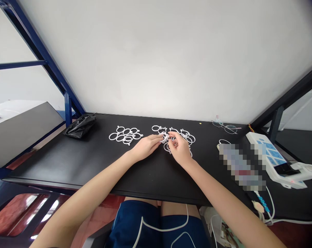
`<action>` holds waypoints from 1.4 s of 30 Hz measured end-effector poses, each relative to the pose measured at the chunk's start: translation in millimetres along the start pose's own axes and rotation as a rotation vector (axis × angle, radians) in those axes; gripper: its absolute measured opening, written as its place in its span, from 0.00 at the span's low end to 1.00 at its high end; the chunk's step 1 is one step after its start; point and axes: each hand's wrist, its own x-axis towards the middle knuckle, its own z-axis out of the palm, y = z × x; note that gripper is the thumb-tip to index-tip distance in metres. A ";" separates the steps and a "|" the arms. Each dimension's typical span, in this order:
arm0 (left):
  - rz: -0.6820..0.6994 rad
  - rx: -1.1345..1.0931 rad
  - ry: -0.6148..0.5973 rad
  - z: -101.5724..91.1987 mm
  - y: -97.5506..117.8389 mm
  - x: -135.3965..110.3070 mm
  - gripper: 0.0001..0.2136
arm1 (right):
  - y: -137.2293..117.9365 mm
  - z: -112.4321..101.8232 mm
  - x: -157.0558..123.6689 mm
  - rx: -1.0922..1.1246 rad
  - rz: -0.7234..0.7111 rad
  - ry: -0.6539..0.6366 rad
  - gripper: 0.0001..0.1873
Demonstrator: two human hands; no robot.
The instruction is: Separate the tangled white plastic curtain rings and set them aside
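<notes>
On the black table point(75, 156) lie two heaps of white plastic rings. The left heap point(125, 134) rests untouched. The right heap point(183, 136) lies under and around my hands. My left hand point(147, 146) reaches in from the left, its fingertips pinched on a white ring point(165, 137) at the heap's near edge. My right hand point(180, 147) meets it from the right, fingers curled and pinching the same ring. Both hands touch over the heap.
A crumpled black plastic bag point(80, 126) sits at the table's back left. Wire-framed glasses point(226, 126) lie at the back right. A white power strip point(273, 159) with cables and a blurred-out item occupy the right side. Blue steel framing point(51, 70) rises at left.
</notes>
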 end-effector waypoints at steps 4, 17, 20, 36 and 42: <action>0.043 0.049 0.013 1.8 -2.2 -0.2 0.15 | 0.6 -0.1 0.0 -0.012 0.007 -0.004 0.13; 0.077 0.023 0.043 -2.3 2.0 0.6 0.12 | -1.4 0.0 -0.3 0.012 -0.003 -0.039 0.12; 0.089 0.017 0.026 -3.4 3.4 0.3 0.12 | -1.6 0.4 -0.4 0.024 -0.013 -0.047 0.11; 0.041 -0.132 -0.040 -11.8 12.8 1.3 0.13 | -8.7 -2.9 -0.9 0.119 -0.029 -0.064 0.12; 0.025 -0.110 -0.074 -12.8 14.4 1.6 0.14 | -10.4 -4.6 -0.9 0.142 -0.066 -0.052 0.11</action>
